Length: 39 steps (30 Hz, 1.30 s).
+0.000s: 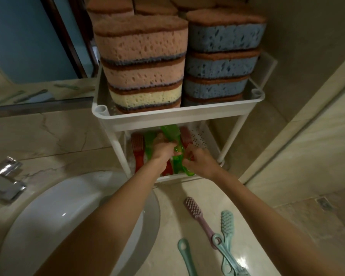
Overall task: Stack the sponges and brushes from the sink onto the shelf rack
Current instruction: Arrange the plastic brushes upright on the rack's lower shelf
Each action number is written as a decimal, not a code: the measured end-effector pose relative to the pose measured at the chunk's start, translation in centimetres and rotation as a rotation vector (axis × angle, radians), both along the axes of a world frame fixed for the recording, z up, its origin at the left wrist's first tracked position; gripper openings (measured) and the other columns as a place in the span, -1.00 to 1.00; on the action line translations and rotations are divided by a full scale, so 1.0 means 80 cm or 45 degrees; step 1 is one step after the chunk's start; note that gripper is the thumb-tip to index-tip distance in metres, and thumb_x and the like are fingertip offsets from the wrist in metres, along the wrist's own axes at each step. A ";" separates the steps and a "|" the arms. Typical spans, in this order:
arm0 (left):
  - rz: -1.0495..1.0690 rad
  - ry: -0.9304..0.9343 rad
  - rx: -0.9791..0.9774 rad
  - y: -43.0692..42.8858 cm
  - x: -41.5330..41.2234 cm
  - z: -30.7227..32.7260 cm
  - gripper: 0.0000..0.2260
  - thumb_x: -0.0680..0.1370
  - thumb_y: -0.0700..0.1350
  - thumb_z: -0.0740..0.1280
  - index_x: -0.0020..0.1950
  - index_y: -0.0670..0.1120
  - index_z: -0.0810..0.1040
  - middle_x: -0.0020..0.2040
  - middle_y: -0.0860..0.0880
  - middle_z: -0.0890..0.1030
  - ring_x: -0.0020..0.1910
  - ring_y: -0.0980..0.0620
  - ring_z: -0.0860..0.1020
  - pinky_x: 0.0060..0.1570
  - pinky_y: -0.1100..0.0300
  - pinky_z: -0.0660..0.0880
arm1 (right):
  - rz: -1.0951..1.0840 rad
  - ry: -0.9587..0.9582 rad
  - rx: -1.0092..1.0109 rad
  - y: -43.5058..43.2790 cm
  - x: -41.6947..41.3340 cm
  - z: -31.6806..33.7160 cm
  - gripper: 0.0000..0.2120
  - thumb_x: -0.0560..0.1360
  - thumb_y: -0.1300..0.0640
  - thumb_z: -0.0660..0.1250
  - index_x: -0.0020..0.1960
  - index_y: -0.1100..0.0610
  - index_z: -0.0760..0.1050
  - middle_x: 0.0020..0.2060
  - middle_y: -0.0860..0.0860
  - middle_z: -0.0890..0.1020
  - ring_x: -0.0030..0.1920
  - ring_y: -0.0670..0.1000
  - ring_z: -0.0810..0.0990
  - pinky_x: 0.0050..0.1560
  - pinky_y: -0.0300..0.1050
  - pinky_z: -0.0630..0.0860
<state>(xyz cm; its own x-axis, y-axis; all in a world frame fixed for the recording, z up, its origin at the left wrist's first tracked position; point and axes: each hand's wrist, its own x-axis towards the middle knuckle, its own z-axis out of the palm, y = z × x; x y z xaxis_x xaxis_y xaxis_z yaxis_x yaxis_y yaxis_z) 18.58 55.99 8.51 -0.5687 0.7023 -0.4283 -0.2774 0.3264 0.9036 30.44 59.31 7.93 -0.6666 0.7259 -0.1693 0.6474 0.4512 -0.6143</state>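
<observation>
A white two-tier shelf rack (179,114) stands on the counter beside the sink (48,216). Its top tier holds two stacks of sponges, pink and yellow ones (141,62) on the left and blue ones (221,56) on the right. The lower tier holds red brushes (137,148) and green brushes. Both hands reach into the lower tier. My left hand (163,152) grips a green brush (172,134) that tilts up toward the top tier. My right hand (199,162) pinches the handle end of a green brush (179,164) at the tier's front edge.
On the counter in front of the rack lie a pink long-handled brush (195,212) and two teal ones (226,222). A chrome tap (6,176) sits at the left of the sink. A mirror is behind, and a tiled wall stands at the right.
</observation>
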 end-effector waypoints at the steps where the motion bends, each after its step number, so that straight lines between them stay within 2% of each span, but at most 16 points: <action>1: 0.005 -0.033 0.003 0.001 -0.002 0.001 -0.72 0.53 -0.37 0.26 0.23 -0.23 0.43 0.20 -0.22 0.55 -0.08 -0.08 0.58 -0.48 0.38 0.54 | -0.011 0.002 -0.029 -0.002 0.000 0.002 -0.80 0.48 0.12 0.29 0.05 0.21 0.45 -0.15 0.05 0.50 -0.12 0.03 0.46 -0.16 -0.14 0.34; 4: -0.031 -0.138 0.011 0.001 -0.006 0.006 -0.65 0.55 -0.38 0.21 0.33 -0.19 0.38 0.29 -0.20 0.49 0.10 -0.14 0.57 -0.27 0.27 0.62 | 0.025 -0.059 -0.016 -0.002 0.001 0.000 -0.82 0.46 0.12 0.34 -0.03 0.15 0.39 -0.14 0.04 0.48 -0.11 0.01 0.45 -0.17 -0.20 0.31; 7: -0.130 -0.206 0.037 0.000 -0.006 0.008 -0.60 0.57 -0.37 0.18 0.40 -0.16 0.32 0.32 -0.19 0.46 0.14 -0.14 0.56 -0.11 0.20 0.61 | -0.034 -0.053 0.048 0.002 0.003 -0.007 -0.80 0.45 0.19 0.34 -0.12 0.15 0.29 -0.25 0.03 0.45 -0.18 0.03 0.43 -0.32 -0.21 0.27; 9: -0.244 -0.161 0.001 -0.002 -0.006 0.009 -0.67 0.58 -0.33 0.18 0.35 -0.19 0.35 0.28 -0.20 0.50 0.18 -0.15 0.56 0.08 0.15 0.54 | -0.109 -0.023 0.079 0.004 0.005 -0.011 -0.81 0.47 0.20 0.33 -0.13 0.17 0.29 -0.26 0.06 0.46 -0.19 0.06 0.44 -0.40 -0.22 0.22; 10: -0.283 -0.100 -0.028 -0.002 -0.007 0.007 -0.73 0.58 -0.32 0.18 0.28 -0.20 0.38 0.24 -0.19 0.53 0.17 -0.14 0.56 0.12 0.13 0.52 | -0.156 -0.027 0.097 0.005 0.007 -0.012 -0.83 0.48 0.20 0.32 -0.12 0.19 0.32 -0.21 0.12 0.50 -0.17 0.09 0.48 -0.36 -0.22 0.24; 12: -0.266 0.073 -0.125 -0.003 -0.012 -0.002 -0.83 0.57 -0.31 0.19 0.11 -0.14 0.44 0.16 -0.15 0.55 0.07 -0.08 0.57 0.05 0.14 0.51 | -0.265 -0.067 0.114 0.010 0.009 -0.014 -0.84 0.50 0.18 0.30 -0.02 0.28 0.42 -0.08 0.22 0.58 -0.05 0.18 0.57 -0.20 -0.13 0.38; 14: -0.199 0.325 -0.238 -0.010 -0.018 -0.014 -0.82 0.54 -0.33 0.18 -0.07 -0.07 0.49 0.08 -0.14 0.54 -0.11 -0.01 0.55 -0.12 0.18 0.49 | -0.351 -0.139 0.078 0.018 0.009 -0.017 -0.75 0.52 0.19 0.28 0.09 0.36 0.44 0.02 0.26 0.59 0.03 0.23 0.58 -0.04 -0.01 0.49; 15: -0.199 0.457 -0.290 -0.015 -0.019 -0.018 -0.80 0.54 -0.33 0.16 -0.04 -0.08 0.52 0.07 -0.16 0.54 -0.10 -0.04 0.56 -0.12 0.16 0.48 | -0.369 -0.171 0.049 0.023 0.008 -0.019 -0.73 0.53 0.19 0.27 0.11 0.37 0.44 0.03 0.26 0.59 0.04 0.23 0.59 0.02 0.01 0.51; 18: -0.289 0.711 -0.414 -0.028 -0.018 -0.030 -0.70 0.55 -0.32 0.13 0.25 -0.22 0.47 0.24 -0.22 0.53 0.19 -0.18 0.51 0.11 0.12 0.44 | -0.433 -0.252 0.013 0.033 0.005 -0.025 -0.69 0.56 0.13 0.24 0.16 0.36 0.43 0.07 0.26 0.59 0.07 0.23 0.60 0.07 0.05 0.55; 24: -0.329 0.699 -0.414 -0.036 -0.008 -0.042 -0.75 0.56 -0.34 0.12 0.16 -0.30 0.51 0.18 -0.25 0.56 0.17 -0.16 0.52 0.05 0.17 0.42 | -0.367 -0.468 0.082 0.036 -0.004 -0.031 -0.72 0.56 0.23 0.19 0.23 0.33 0.40 0.17 0.22 0.55 0.17 0.18 0.56 0.12 -0.02 0.50; 27: -0.347 0.680 -0.419 -0.039 -0.011 -0.048 -0.76 0.55 -0.35 0.11 -0.16 -0.09 0.48 -0.02 -0.15 0.56 0.18 -0.16 0.51 -0.06 0.23 0.40 | -0.359 -0.533 0.132 0.038 -0.003 -0.035 -0.69 0.58 0.25 0.16 0.30 0.31 0.32 0.22 0.21 0.51 0.22 0.16 0.53 0.16 -0.03 0.50; 29: -0.370 0.692 -0.425 -0.039 -0.012 -0.049 -0.71 0.54 -0.36 0.11 -0.28 -0.04 0.38 0.07 -0.22 0.54 0.18 -0.17 0.50 0.04 0.20 0.41 | -0.312 -0.579 0.144 0.037 -0.001 -0.038 -0.68 0.59 0.27 0.13 0.32 0.32 0.31 0.26 0.23 0.45 0.26 0.16 0.48 0.22 -0.03 0.47; 31: -0.386 0.698 -0.437 -0.040 -0.010 -0.050 -0.75 0.54 -0.36 0.11 -0.21 -0.12 0.49 0.20 -0.27 0.52 0.20 -0.16 0.49 0.19 0.16 0.39 | -0.274 -0.603 0.136 0.035 0.001 -0.041 -0.69 0.59 0.29 0.10 0.31 0.32 0.34 0.29 0.25 0.39 0.28 0.18 0.44 0.26 -0.01 0.43; 32: -0.382 0.695 -0.433 -0.040 -0.010 -0.052 -0.78 0.53 -0.36 0.12 -0.06 -0.21 0.55 0.22 -0.26 0.52 0.20 -0.16 0.49 0.21 0.14 0.39 | -0.262 -0.607 0.137 0.034 0.001 -0.043 -0.69 0.58 0.29 0.09 0.30 0.32 0.35 0.30 0.26 0.38 0.27 0.19 0.45 0.25 0.00 0.43; 34: -0.375 0.690 -0.432 -0.041 -0.010 -0.055 -0.73 0.53 -0.35 0.14 0.17 -0.28 0.51 0.25 -0.24 0.51 0.21 -0.16 0.49 0.18 0.13 0.40 | -0.273 -0.582 0.137 0.032 0.001 -0.047 -0.71 0.57 0.30 0.09 0.26 0.31 0.40 0.29 0.26 0.37 0.22 0.21 0.50 0.23 0.02 0.44; 39: -0.391 0.700 -0.429 -0.046 -0.009 -0.055 -0.70 0.54 -0.35 0.13 0.25 -0.28 0.46 0.26 -0.23 0.50 0.23 -0.15 0.48 0.15 0.15 0.41 | -0.317 -0.503 0.174 0.023 0.008 -0.054 -0.74 0.55 0.32 0.13 0.20 0.31 0.46 0.23 0.25 0.45 0.17 0.21 0.53 0.21 0.03 0.47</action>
